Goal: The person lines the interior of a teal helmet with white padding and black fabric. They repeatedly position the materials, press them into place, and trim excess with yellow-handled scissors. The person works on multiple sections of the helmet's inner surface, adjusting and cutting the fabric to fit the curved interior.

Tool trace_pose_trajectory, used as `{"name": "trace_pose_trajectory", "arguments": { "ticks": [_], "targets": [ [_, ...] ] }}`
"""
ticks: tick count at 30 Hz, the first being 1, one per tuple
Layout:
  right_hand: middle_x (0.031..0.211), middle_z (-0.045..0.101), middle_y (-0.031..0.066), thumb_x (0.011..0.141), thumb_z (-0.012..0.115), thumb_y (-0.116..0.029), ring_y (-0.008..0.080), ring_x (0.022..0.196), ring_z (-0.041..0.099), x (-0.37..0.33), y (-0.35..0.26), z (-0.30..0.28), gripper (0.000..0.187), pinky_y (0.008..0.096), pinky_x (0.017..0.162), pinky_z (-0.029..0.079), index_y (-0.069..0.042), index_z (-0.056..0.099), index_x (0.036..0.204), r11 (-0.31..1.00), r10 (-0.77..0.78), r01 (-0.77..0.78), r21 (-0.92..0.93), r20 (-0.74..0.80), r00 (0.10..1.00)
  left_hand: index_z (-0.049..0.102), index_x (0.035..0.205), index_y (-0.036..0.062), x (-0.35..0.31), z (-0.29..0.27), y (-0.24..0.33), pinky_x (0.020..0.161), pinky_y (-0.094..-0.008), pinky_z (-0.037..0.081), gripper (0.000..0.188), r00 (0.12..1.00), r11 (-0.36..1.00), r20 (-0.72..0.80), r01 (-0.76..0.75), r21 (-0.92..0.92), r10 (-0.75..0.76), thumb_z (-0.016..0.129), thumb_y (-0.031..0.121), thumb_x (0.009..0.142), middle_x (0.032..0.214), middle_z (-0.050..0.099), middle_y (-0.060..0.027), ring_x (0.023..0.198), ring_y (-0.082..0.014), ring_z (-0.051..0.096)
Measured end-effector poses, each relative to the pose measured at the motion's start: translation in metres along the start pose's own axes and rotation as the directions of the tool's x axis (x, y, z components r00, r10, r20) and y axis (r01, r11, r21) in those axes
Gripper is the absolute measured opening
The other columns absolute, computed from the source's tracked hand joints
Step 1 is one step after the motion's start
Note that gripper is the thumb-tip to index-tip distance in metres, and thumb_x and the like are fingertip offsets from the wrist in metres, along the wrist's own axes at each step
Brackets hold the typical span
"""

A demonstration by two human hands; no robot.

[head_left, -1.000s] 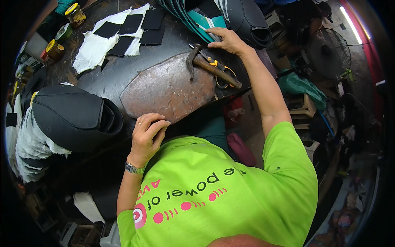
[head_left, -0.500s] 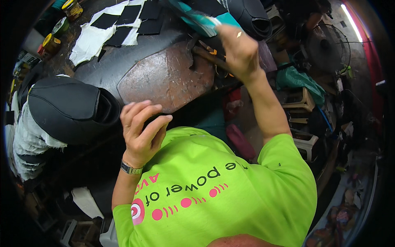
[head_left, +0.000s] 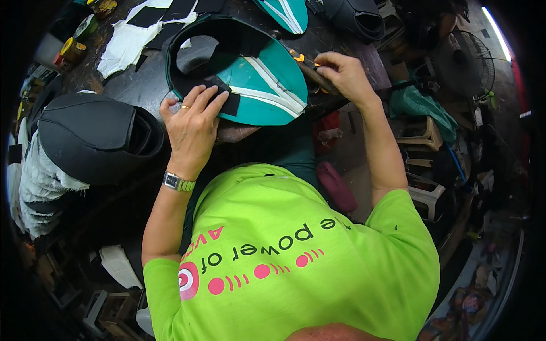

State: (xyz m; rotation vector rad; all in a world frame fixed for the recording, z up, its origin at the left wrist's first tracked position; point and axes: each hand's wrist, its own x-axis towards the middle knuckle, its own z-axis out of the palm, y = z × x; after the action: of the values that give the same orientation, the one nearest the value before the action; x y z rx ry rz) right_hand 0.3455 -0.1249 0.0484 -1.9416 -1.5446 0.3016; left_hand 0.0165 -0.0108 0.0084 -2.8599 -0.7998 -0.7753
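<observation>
A teal sewn piece (head_left: pixel 256 108) with white strips and a dark, open black collar leans over the near edge of the bench in front of me. My left hand (head_left: pixel 193 116) is closed on its near side, fingers pressing on the black patch. At the right of the piece, my right hand (head_left: pixel 347 77) has its fingertips pinched at the end of an orange-and-black hand tool (head_left: pixel 301 58); its exact kind is hard to make out. Just below those fingers lies a wooden handle (head_left: pixel 319 79). The brown plate (head_left: pixel 236 134) under the piece is mostly covered.
To the left sits a black padded, rounded form (head_left: pixel 85 128) over stacked white-backed pieces (head_left: pixel 48 184). Another teal piece (head_left: pixel 287 14) and a black form (head_left: pixel 355 20) lie at the back. White and black scraps (head_left: pixel 122 48) and tins (head_left: pixel 74 51) stand back left. A fan (head_left: pixel 466 62) is at right.
A teal piece has come down onto the plate, under my left hand, which moved up. My right hand has let go of the teal material at the back and moved down to the orange-and-black tool.
</observation>
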Motion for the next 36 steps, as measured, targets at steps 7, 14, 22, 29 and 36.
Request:
{"name": "trace_pose_trajectory", "arguments": {
  "ticks": [7,14,22,29,36],
  "targets": [
    [0.086,0.072,0.0149,0.087,0.074,-0.018,0.0319,0.083,0.071,0.006,0.027,0.013,0.029,0.0437,0.079,0.055,-0.007,0.071,0.114,0.961,0.012,0.029,-0.275,0.147,0.989,0.075,0.118,0.0154,0.000,-0.029,0.020,0.095,-0.0395,0.038,0.043,0.989,0.995,0.119,-0.086,-0.045,0.091,0.081,0.014,0.076,0.111,0.074,0.0004,0.103,-0.0153,0.068],
    [0.109,0.069,0.0192,0.083,0.071,-0.009,0.0380,0.106,0.067,0.011,0.053,-0.002,0.052,0.0468,0.092,0.054,-0.012,0.061,0.133,0.913,-0.031,0.055,-0.404,0.067,0.997,0.066,0.118,0.0023,0.036,-0.044,0.045,0.077,-0.0412,0.054,0.038,0.847,0.968,0.483,-0.132,-0.212,0.222,0.075,0.025,0.089,0.097,0.067,-0.0137,0.084,-0.0297,0.068],
    [0.080,0.057,-0.0010,0.090,0.066,-0.004,0.0056,0.069,0.055,-0.053,0.043,-0.037,0.050,0.0213,0.060,0.044,-0.008,0.063,0.140,0.886,0.405,-0.406,0.225,0.051,0.913,0.065,0.138,0.0163,0.078,-0.020,0.012,0.091,-0.0446,0.058,0.063,0.729,0.857,0.554,-0.084,-0.508,0.401,0.081,0.000,0.079,0.119,0.063,-0.0177,0.104,-0.0360,0.069],
    [0.094,0.062,0.0056,0.093,0.062,0.003,0.0074,0.070,0.062,-0.131,-0.038,-0.001,0.049,0.0193,0.055,0.049,-0.001,0.056,0.141,0.509,0.421,-0.316,0.801,0.088,0.903,0.078,0.118,0.0099,0.078,-0.021,0.013,0.089,-0.0431,0.058,0.043,0.729,0.828,0.511,-0.135,-0.544,0.455,0.081,-0.001,0.076,0.113,0.065,-0.0156,0.102,-0.0337,0.069],
    [0.094,0.062,0.0029,0.088,0.076,0.004,0.0036,0.065,0.060,-0.180,-0.080,0.022,0.053,0.0158,0.049,0.045,-0.002,0.058,0.137,0.292,0.525,-0.543,0.787,0.343,0.779,0.080,0.101,0.0043,0.082,-0.011,0.015,0.083,-0.0399,0.059,0.022,0.723,0.796,0.446,-0.236,-0.558,0.528,0.079,0.003,0.080,0.104,0.069,-0.0130,0.092,-0.0310,0.072]
  ]
}}
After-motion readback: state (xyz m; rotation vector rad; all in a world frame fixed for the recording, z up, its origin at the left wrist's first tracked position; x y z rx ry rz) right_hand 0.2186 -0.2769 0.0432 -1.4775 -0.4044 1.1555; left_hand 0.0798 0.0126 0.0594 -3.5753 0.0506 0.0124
